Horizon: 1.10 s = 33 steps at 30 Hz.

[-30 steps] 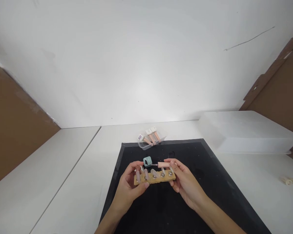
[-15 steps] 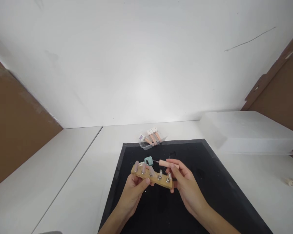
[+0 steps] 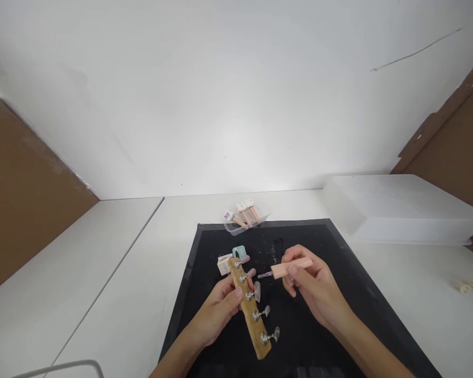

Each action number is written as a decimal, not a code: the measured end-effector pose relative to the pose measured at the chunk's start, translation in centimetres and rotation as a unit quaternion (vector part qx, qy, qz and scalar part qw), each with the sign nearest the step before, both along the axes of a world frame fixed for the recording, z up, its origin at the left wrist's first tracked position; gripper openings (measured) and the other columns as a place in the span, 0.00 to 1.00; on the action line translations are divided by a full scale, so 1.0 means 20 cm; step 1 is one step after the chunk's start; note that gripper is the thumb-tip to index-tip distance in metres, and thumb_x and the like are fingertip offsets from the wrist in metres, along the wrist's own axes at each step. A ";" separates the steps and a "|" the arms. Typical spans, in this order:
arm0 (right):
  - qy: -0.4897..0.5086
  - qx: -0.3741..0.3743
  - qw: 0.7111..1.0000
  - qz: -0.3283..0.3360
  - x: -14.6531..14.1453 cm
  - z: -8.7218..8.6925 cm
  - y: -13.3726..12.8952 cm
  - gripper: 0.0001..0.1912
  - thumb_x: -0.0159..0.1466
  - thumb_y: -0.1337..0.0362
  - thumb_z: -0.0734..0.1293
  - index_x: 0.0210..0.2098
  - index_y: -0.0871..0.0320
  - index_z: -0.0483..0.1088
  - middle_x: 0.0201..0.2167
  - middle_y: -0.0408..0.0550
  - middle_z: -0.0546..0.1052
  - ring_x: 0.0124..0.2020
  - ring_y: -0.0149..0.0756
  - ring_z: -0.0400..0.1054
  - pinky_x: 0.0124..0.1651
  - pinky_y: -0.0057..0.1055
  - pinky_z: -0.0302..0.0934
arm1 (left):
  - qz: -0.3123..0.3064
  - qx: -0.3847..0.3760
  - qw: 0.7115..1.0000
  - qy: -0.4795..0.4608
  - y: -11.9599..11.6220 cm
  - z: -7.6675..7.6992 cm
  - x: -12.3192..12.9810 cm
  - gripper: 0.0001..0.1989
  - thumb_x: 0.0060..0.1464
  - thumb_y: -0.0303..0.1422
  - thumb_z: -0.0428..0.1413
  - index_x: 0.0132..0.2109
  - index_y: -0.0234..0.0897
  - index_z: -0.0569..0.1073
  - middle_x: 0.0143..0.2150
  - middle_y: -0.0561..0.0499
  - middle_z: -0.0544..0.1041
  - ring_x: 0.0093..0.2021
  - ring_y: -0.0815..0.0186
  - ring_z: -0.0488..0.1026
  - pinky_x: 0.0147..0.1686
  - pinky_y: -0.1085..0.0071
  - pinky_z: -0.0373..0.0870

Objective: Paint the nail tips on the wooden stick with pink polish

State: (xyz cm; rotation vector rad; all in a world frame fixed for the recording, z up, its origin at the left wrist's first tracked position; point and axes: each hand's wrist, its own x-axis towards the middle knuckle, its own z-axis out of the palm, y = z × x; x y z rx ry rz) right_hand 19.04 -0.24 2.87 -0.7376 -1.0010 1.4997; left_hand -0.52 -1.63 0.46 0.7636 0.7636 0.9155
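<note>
My left hand (image 3: 219,311) grips a wooden nail-tip stand (image 3: 256,335), thumb on its front face. The stand is tilted steeply, its lower end toward me. Several false nails (image 3: 257,292) point right from it on metal studs. The upper ones look pale mauve, the lower ones clearer. In my right hand (image 3: 313,278) is a nail polish brush (image 3: 291,267) by its pink cap handle. Its mauve-coated bristles point left, close to the nails but apart from them. Behind the stand are a white nail polish bottle (image 3: 223,264) and a teal ring-shaped holder (image 3: 240,251), both partly hidden.
A clear plastic tray (image 3: 233,231) with several pink-capped polish bottles (image 3: 242,208) stands behind the black mat (image 3: 311,247). On the right are a white translucent box (image 3: 413,210) and small cream-coloured rings (image 3: 467,287). A grey bar (image 3: 74,363) enters at lower left.
My left hand has turned the stand from nearly level to steep, nails now facing right. My right hand has drawn the brush right, away from the teal holder. The white bottle has come into view.
</note>
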 end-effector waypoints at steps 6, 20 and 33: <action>0.054 0.020 0.997 0.055 0.01 0.00 -0.01 0.06 0.58 0.61 0.69 0.29 0.58 0.72 0.27 0.41 0.66 0.20 0.23 0.58 0.21 0.23 0.54 | -0.005 -0.009 1.000 -0.024 0.00 0.00 0.00 0.18 0.43 0.40 0.62 0.43 0.44 0.76 0.33 0.53 0.72 0.35 0.70 0.70 0.42 0.70 0.67; 0.073 -0.026 0.994 0.082 -0.01 0.01 0.00 0.11 0.59 0.57 0.68 0.27 0.58 0.67 0.17 0.34 0.55 0.17 0.23 0.45 0.18 0.20 0.52 | -0.009 -0.041 0.998 0.042 -0.01 0.01 0.02 0.26 0.41 0.44 0.62 0.50 0.46 0.72 0.42 0.48 0.75 0.59 0.53 0.60 0.50 0.62 0.64; -0.021 0.010 0.997 0.067 0.02 -0.04 0.03 0.08 0.60 0.61 0.66 0.28 0.58 0.68 0.23 0.42 0.70 0.17 0.26 0.55 0.21 0.27 0.49 | -0.039 0.008 0.995 0.087 -0.01 0.02 0.03 0.20 0.47 0.43 0.58 0.47 0.43 0.75 0.63 0.47 0.62 0.63 0.51 0.54 0.60 0.54 0.51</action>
